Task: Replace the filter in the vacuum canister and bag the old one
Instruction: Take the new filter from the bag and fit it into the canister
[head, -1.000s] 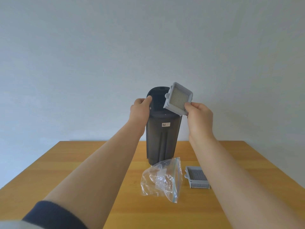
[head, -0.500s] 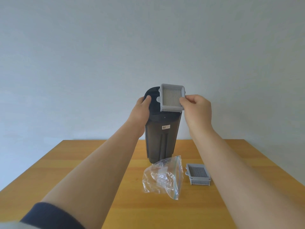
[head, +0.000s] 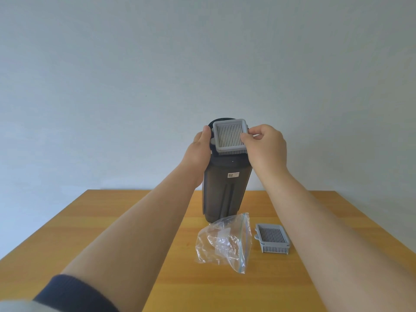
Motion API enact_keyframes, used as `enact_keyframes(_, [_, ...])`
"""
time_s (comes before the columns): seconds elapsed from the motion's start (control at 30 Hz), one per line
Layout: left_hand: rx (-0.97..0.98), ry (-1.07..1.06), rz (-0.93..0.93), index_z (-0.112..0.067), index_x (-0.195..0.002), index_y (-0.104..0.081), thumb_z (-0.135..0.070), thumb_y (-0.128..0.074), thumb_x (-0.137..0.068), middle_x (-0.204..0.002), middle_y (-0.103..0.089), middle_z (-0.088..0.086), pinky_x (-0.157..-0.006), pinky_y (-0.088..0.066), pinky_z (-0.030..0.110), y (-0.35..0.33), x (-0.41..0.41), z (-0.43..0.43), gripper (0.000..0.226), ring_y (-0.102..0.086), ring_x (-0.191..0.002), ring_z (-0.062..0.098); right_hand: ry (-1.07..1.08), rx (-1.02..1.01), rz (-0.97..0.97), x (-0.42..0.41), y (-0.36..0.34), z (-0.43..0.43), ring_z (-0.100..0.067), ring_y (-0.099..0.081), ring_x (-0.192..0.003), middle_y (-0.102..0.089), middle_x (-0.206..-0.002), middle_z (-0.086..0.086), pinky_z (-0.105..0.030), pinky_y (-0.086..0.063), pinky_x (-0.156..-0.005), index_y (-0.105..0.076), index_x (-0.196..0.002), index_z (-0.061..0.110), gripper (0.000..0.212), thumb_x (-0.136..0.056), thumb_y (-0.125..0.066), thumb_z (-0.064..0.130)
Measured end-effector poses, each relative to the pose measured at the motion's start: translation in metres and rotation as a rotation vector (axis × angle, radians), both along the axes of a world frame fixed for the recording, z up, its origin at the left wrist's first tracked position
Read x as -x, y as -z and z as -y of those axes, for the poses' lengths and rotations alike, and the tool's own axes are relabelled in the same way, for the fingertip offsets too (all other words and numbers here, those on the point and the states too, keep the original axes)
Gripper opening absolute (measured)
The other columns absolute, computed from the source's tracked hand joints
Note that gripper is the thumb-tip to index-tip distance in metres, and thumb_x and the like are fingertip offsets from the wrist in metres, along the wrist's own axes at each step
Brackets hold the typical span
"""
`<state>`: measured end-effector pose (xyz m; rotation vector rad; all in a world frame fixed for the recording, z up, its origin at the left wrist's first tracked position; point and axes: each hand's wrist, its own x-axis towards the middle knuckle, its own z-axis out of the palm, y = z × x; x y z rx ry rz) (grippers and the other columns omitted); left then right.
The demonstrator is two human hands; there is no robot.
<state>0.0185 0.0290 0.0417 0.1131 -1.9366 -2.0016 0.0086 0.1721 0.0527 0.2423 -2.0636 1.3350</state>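
A tall dark vacuum canister [head: 227, 190] stands upright on the wooden table [head: 112, 221]. My left hand [head: 198, 147] grips its upper left side. My right hand [head: 265, 147] pinches the right edge of a grey square pleated filter [head: 228, 136], which lies level at the canister's top opening, pleats facing me. A second grey filter [head: 272, 240] lies flat on the table to the right of the canister's base. A clear zip bag [head: 225, 240] lies crumpled in front of the canister; something pale shows faintly through it.
A plain pale wall stands behind the table's far edge. Bare wood extends to the left of the canister and toward the near edge. My forearms reach over the table's middle.
My right hand has brought the filter from a tilted pose at the canister's upper right, leftward and down, onto the top opening. My left hand has kept its grip.
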Motion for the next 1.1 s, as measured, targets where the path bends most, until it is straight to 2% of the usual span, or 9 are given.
enact_keyframes(0.17, [0.043,-0.022,-0.008,-0.025,-0.128,-0.058,-0.060,-0.034,-0.098,-0.112,-0.066,-0.003,-0.087,-0.051,0.031,0.000,0.000,-0.001,0.051,-0.061,-0.104,0.014,0.007,-0.022,-0.014,-0.001,0.000,-0.002,-0.009,-0.055,-0.070,-0.060,-0.087,0.005,-0.018,-0.038,-0.052,-0.066,-0.102,0.017,0.017,-0.091,-0.062,0.029])
enact_keyframes(0.3, [0.081,-0.035,-0.006,-0.024,-0.129,-0.056,-0.063,-0.036,-0.096,-0.107,-0.064,-0.005,-0.074,-0.047,0.027,-0.001,-0.002,-0.002,0.055,-0.059,-0.095,0.010,0.026,-0.045,-0.025,-0.001,0.000,-0.001,-0.014,-0.057,-0.075,-0.065,-0.089,0.003,-0.025,-0.045,-0.058,-0.067,-0.101,0.018,0.017,-0.090,-0.062,0.030])
enact_keyframes(0.4, [0.103,-0.040,-0.010,-0.022,-0.130,-0.055,-0.062,-0.039,-0.096,-0.113,-0.064,-0.002,-0.084,-0.051,0.029,-0.001,-0.001,-0.002,0.055,-0.060,-0.102,0.012,0.034,-0.037,-0.038,0.000,0.001,-0.001,-0.014,-0.059,-0.078,-0.070,-0.095,0.001,-0.031,-0.054,-0.068,-0.069,-0.103,0.018,0.020,-0.090,-0.063,0.032])
enact_keyframes(0.53, [0.131,-0.042,0.000,-0.022,-0.132,-0.054,-0.064,-0.039,-0.095,-0.119,-0.064,0.000,-0.098,-0.049,0.037,-0.001,0.000,-0.001,0.058,-0.059,-0.111,0.018,0.023,-0.007,-0.079,0.001,0.004,0.001,-0.009,-0.059,-0.078,-0.073,-0.099,0.000,-0.022,-0.049,-0.063,-0.070,-0.105,0.017,0.022,-0.090,-0.064,0.033])
enact_keyframes(0.7, [0.171,-0.052,-0.004,-0.026,-0.132,-0.052,-0.072,-0.035,-0.091,-0.113,-0.062,-0.006,-0.084,-0.047,0.029,-0.002,-0.002,0.002,0.064,-0.057,-0.103,0.009,-0.022,0.029,-0.056,0.004,0.002,0.000,-0.006,-0.060,-0.078,-0.071,-0.090,0.006,-0.021,-0.048,-0.065,-0.074,-0.104,0.018,0.024,-0.088,-0.067,0.033])
enact_keyframes(0.77, [0.185,-0.045,-0.005,-0.025,-0.135,-0.051,-0.075,-0.034,-0.089,-0.118,-0.062,-0.005,-0.091,-0.046,0.031,-0.001,-0.001,0.003,0.069,-0.057,-0.108,0.012,-0.050,0.073,-0.024,0.006,-0.001,-0.002,-0.005,-0.061,-0.076,-0.068,-0.083,0.010,-0.019,-0.045,-0.062,-0.076,-0.100,0.018,0.022,-0.084,-0.070,0.032])
enact_keyframes(0.83, [0.191,-0.044,-0.010,-0.024,-0.136,-0.051,-0.075,-0.033,-0.089,-0.121,-0.062,-0.004,-0.097,-0.046,0.034,-0.001,0.000,0.004,0.072,-0.057,-0.112,0.015,-0.093,0.120,0.006,0.007,-0.004,-0.004,-0.007,-0.064,-0.075,-0.069,-0.079,0.011,-0.025,-0.049,-0.064,-0.078,-0.092,0.019,0.017,-0.081,-0.072,0.030])
enact_keyframes(0.93, [0.194,-0.041,-0.015,-0.025,-0.137,-0.051,-0.076,-0.031,-0.089,-0.122,-0.061,-0.005,-0.095,-0.045,0.032,0.000,0.000,0.005,0.073,-0.056,-0.114,0.014,-0.149,0.155,0.037,0.007,-0.007,-0.005,-0.015,-0.068,-0.075,-0.072,-0.077,0.008,-0.033,-0.056,-0.070,-0.077,-0.083,0.021,0.010,-0.079,-0.075,0.030])
enact_keyframes(1.1, [0.167,-0.068,0.004,-0.027,-0.138,-0.054,-0.075,-0.021,-0.091,-0.125,-0.061,-0.002,-0.089,-0.041,0.030,0.000,0.003,0.001,0.075,-0.054,-0.117,0.018,-0.154,0.200,0.030,0.009,-0.008,-0.005,-0.016,-0.067,-0.073,-0.070,-0.075,0.007,-0.031,-0.055,-0.070,-0.075,-0.084,0.021,0.010,-0.079,-0.074,0.029])
